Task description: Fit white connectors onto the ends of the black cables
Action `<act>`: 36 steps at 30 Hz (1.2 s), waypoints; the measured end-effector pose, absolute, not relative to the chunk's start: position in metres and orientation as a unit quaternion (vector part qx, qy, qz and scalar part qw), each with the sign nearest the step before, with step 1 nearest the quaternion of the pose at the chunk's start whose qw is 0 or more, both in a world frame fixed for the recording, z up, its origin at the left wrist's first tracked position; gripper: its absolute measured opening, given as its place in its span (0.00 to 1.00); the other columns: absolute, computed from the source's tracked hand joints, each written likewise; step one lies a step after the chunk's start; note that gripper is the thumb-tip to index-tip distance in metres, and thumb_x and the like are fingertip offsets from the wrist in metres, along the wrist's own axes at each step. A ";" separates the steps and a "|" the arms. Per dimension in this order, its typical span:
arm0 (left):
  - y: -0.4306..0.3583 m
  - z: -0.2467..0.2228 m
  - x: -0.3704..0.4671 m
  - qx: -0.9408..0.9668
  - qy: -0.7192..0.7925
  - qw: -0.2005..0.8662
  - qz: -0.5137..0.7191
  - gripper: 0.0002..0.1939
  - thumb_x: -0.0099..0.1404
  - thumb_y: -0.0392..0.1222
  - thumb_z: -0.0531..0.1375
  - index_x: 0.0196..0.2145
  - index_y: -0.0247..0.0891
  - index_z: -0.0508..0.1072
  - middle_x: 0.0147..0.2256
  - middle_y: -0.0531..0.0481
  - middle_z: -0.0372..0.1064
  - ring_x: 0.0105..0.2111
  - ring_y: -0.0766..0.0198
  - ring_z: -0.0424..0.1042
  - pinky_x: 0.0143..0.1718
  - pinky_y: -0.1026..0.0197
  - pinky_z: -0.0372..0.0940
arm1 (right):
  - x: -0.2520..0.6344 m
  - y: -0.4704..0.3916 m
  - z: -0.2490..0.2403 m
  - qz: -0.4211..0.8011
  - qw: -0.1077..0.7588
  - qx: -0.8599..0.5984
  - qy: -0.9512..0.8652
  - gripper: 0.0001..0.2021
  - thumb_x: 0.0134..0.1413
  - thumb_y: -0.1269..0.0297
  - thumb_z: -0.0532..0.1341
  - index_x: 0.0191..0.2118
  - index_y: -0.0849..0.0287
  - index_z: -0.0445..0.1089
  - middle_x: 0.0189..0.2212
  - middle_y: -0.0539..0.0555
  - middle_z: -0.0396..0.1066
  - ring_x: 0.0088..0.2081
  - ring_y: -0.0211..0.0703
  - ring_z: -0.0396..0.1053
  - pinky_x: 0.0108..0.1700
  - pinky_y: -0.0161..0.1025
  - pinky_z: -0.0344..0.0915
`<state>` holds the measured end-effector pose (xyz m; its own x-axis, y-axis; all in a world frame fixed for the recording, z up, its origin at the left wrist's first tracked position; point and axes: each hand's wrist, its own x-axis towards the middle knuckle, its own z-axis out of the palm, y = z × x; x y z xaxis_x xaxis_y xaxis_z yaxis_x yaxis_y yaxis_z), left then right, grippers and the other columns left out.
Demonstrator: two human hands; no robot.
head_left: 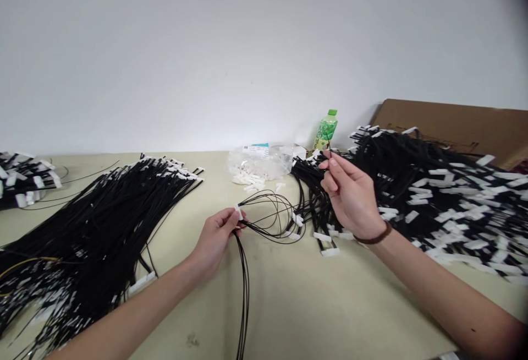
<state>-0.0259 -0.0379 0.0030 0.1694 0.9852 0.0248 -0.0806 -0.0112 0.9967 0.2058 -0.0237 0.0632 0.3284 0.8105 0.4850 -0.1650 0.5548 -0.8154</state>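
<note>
Between the thumb and fingers of my left hand (218,236) is a white connector (238,212) with several thin black wires. Some of these wires curl in loops (274,217) to the right over the table; others hang down toward the front edge of the view. My right hand (350,189) is raised to the right, its thumb and index finger pinching the end of a thin black wire (329,144). Below it on the table lie black cables with white connectors (330,251).
A large bundle of black cables (94,228) covers the left of the table (198,316). Behind the hands are a clear plastic bag (259,162) of white connectors and a green bottle (325,129). At right, more cables (454,200) are heaped before a cardboard box (445,123).
</note>
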 end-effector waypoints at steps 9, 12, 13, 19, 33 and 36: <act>-0.040 0.010 -0.026 0.524 0.383 0.617 0.446 0.15 0.56 0.51 0.58 0.30 0.35 0.70 0.30 0.49 0.64 0.29 0.66 0.60 0.31 0.65 0.56 | 0.172 -0.054 0.035 -0.102 0.457 -0.264 -0.843 0.06 0.53 0.72 0.58 0.35 0.59 0.71 0.25 0.52 0.69 0.26 0.36 0.63 0.27 0.35 0.59; -0.039 0.009 -0.026 0.529 0.379 0.627 0.429 0.15 0.55 0.52 0.58 0.30 0.35 0.70 0.29 0.48 0.64 0.28 0.66 0.60 0.31 0.65 0.56 | 0.172 -0.053 0.022 -0.139 0.439 -0.263 -0.848 0.04 0.54 0.71 0.58 0.34 0.59 0.70 0.23 0.51 0.68 0.24 0.36 0.61 0.26 0.35 0.57; -0.039 0.009 -0.026 0.531 0.378 0.628 0.425 0.15 0.55 0.52 0.58 0.30 0.35 0.70 0.29 0.48 0.64 0.28 0.66 0.60 0.30 0.65 0.56 | 0.173 -0.052 0.019 -0.146 0.438 -0.263 -0.847 0.04 0.54 0.71 0.58 0.34 0.59 0.70 0.23 0.51 0.68 0.24 0.36 0.61 0.26 0.35 0.57; -0.038 0.007 -0.026 0.543 0.375 0.625 0.418 0.14 0.56 0.50 0.58 0.30 0.36 0.71 0.28 0.49 0.65 0.27 0.66 0.59 0.30 0.65 0.55 | 0.174 -0.051 0.019 -0.175 0.413 -0.257 -0.856 0.03 0.54 0.71 0.58 0.33 0.61 0.69 0.22 0.51 0.67 0.24 0.36 0.59 0.25 0.35 0.56; -0.039 0.009 -0.025 0.574 0.377 0.603 0.405 0.14 0.56 0.51 0.58 0.28 0.35 0.72 0.27 0.49 0.66 0.27 0.66 0.60 0.30 0.65 0.55 | 0.171 -0.052 0.015 -0.183 0.399 -0.259 -0.860 0.05 0.55 0.72 0.57 0.32 0.59 0.69 0.22 0.50 0.67 0.24 0.36 0.59 0.25 0.35 0.56; -0.039 0.008 -0.025 0.592 0.378 0.591 0.396 0.14 0.57 0.50 0.57 0.27 0.35 0.72 0.26 0.50 0.65 0.26 0.66 0.60 0.29 0.65 0.55 | 0.169 -0.054 0.015 -0.173 0.403 -0.258 -0.861 0.05 0.55 0.72 0.56 0.32 0.60 0.69 0.22 0.51 0.67 0.24 0.36 0.59 0.26 0.35 0.56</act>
<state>-0.0246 -0.0385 0.0085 0.3998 0.9163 0.0226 -0.0211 -0.0154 0.9997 0.1692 -0.0540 0.0148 -0.5432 0.3043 0.7825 0.5831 0.8073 0.0909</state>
